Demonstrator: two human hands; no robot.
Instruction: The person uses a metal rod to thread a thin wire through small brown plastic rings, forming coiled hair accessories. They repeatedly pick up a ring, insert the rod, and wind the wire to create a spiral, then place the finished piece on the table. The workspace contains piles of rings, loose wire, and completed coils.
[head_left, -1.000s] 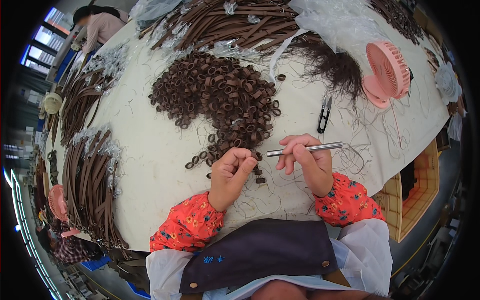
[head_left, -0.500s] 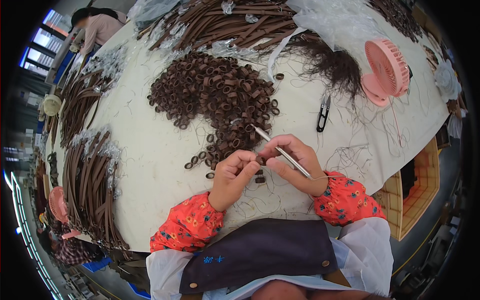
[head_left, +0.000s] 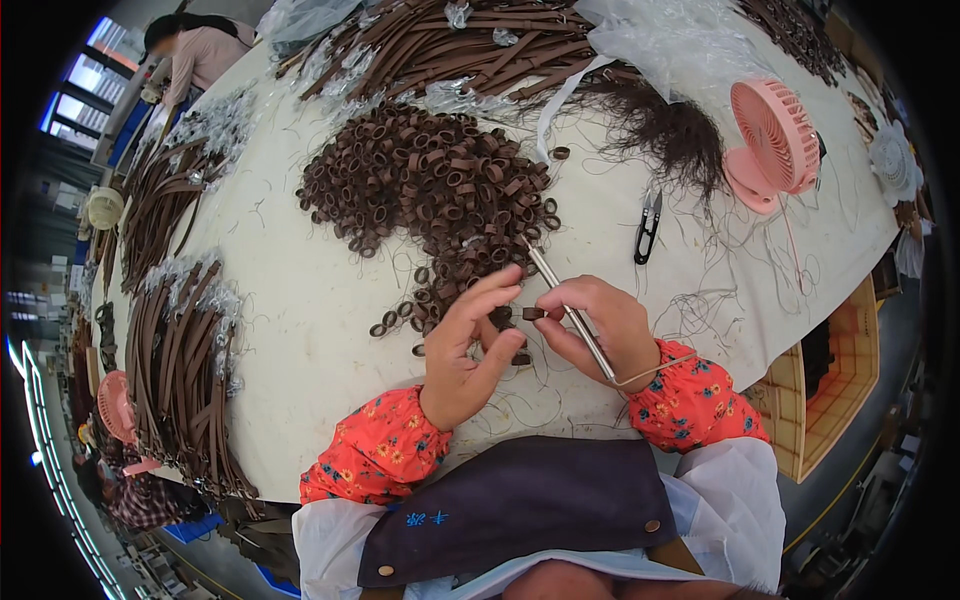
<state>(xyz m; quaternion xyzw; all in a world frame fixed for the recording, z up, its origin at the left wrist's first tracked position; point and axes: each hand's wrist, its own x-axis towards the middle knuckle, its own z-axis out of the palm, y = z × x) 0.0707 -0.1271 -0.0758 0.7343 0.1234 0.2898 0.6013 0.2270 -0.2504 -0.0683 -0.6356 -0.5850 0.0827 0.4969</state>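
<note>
Between the thumb and fingertip of my right hand is a small brown leather loop. The same hand carries a slim silver pen-like tool lying across it, with a thin cord trailing from its lower end toward the sleeve. My left hand is just left of the loop, thumb and fingers apart, holding nothing that I can see. Beyond both hands spreads a large heap of brown leather loops. A few loose loops lie close to my left fingers, partly hidden by them.
Black thread snips and a pink fan stand to the right, near a tangle of dark threads. Brown straps with clear plastic wrap lie at the left, more straps at the back. A wooden crate is beyond the right edge.
My left fingers have opened and come away from the loop, which my right hand now holds alone. The silver tool has shifted slightly to the right and its tip has lifted off the heap's middle.
</note>
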